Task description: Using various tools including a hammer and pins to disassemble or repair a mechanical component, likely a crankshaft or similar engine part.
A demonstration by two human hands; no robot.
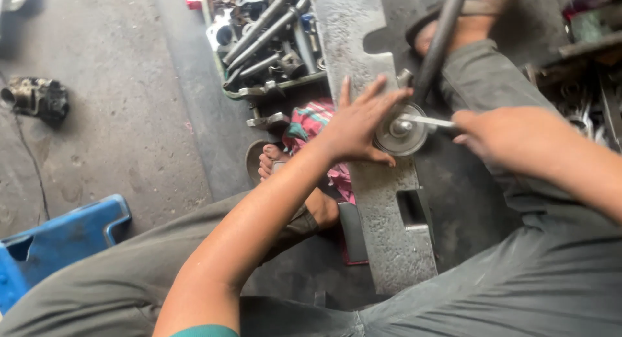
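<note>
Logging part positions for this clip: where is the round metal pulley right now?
In the head view, right of centre, the round metal pulley lies on the grey metal plate, under the left hand, with the right hand holding a thin tool to its hub.

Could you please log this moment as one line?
left hand: steadies round grey metal pulley | right hand: holds thin metal tool at hub | base: grey metal beam

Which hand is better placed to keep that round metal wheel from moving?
Probably the left hand: its palm and spread fingers already rest against the round metal wheel. The right hand is busy gripping a thin metal tool at the wheel's centre.
</note>
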